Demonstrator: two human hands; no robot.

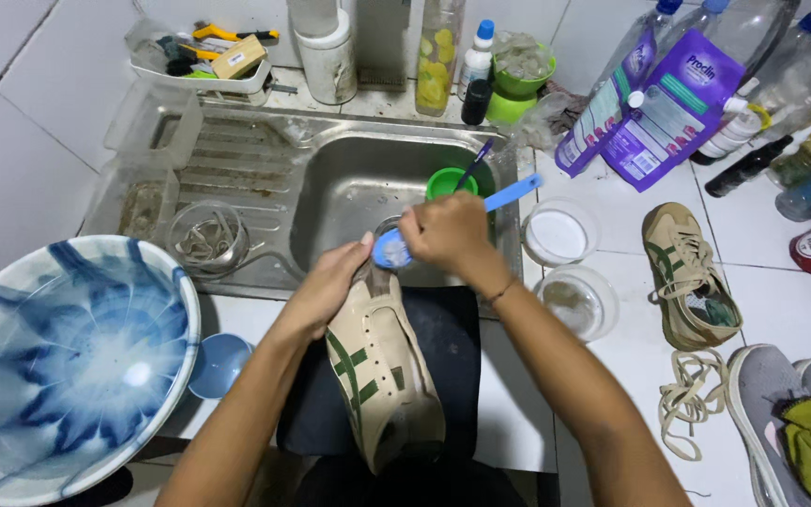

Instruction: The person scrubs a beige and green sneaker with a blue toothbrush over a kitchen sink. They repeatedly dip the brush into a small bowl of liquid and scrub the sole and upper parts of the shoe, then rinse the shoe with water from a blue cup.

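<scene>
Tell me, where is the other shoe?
In the head view, the other shoe lies on the white counter at the right, beside two round clear tubs and above loose laces.

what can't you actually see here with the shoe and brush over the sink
Head view only:
- Bristles of the blue brush: face down on the shoe, hidden by the brush head and the right hand.
- Toe of the beige shoe: covered by the left hand and the brush.
- Sink drain: behind both hands.
- Grey shoe: cut off by the bottom edge.
</scene>
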